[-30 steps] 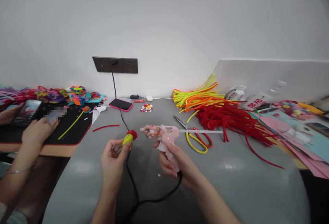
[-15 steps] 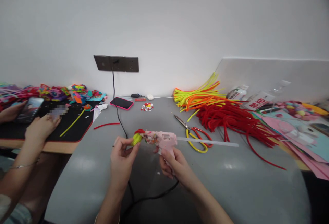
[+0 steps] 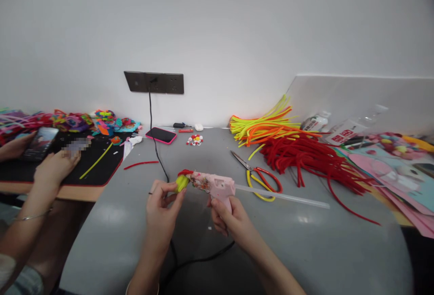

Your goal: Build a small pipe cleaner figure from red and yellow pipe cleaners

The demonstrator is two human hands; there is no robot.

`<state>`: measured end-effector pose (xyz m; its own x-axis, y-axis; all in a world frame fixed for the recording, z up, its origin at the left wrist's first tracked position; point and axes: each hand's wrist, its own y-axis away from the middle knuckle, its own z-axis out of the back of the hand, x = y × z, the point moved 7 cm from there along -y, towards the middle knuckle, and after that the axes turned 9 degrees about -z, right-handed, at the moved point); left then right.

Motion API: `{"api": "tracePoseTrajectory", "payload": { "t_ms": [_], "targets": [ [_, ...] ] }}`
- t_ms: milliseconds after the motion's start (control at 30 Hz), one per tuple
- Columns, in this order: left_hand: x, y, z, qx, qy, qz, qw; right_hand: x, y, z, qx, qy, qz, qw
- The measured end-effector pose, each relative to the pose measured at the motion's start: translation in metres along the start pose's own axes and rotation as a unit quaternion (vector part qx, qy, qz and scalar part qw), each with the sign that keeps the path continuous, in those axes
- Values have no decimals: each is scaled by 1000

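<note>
My right hand (image 3: pixel 227 218) grips the handle of a pink hot glue gun (image 3: pixel 214 183), whose nozzle points left. A clear glue stick (image 3: pixel 281 196) sticks out of its back to the right. My left hand (image 3: pixel 162 207) pinches a small yellow-green and red pipe-cleaner piece (image 3: pixel 182 180) and holds it against the gun's nozzle. The gun's black cord (image 3: pixel 190 261) loops down between my forearms over the grey table (image 3: pixel 305 250).
Scissors with red and yellow handles (image 3: pixel 259 176) lie right of the gun. Piles of red (image 3: pixel 305 157) and yellow-orange pipe cleaners (image 3: pixel 261 125) sit behind them. A pink-cased phone (image 3: pixel 161 135) lies near the wall socket (image 3: pixel 154 82). Another person's hands (image 3: pixel 54 168) hold a phone at left.
My left hand brought the pipe-cleaner piece rightward up to the glue gun's nozzle. The glue stick now sticks out farther behind the gun.
</note>
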<state>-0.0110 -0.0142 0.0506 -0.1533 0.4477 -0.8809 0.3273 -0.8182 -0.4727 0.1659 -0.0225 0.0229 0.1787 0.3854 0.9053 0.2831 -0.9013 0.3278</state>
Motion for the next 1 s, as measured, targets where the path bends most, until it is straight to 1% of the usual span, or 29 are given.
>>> {"api": "tracePoseTrajectory", "payload": {
  "t_ms": [333, 500, 667, 833, 1000],
  "targets": [
    [-1, 1, 3, -22, 15, 22, 999, 1, 5, -1, 21, -1, 10, 1000],
    [2, -1, 4, -47, 50, 64, 996, 2, 8, -1, 24, 7, 14, 1000],
    [4, 1, 2, -45, 84, 110, 989, 1, 8, -2, 23, 10, 6, 1000],
    [6, 4, 3, -50, 96, 123, 986, -1, 8, -4, 32, 12, 4, 999],
    [5, 4, 4, -52, 91, 123, 987, -1, 10, -4, 34, 18, 8, 999]
  ]
}}
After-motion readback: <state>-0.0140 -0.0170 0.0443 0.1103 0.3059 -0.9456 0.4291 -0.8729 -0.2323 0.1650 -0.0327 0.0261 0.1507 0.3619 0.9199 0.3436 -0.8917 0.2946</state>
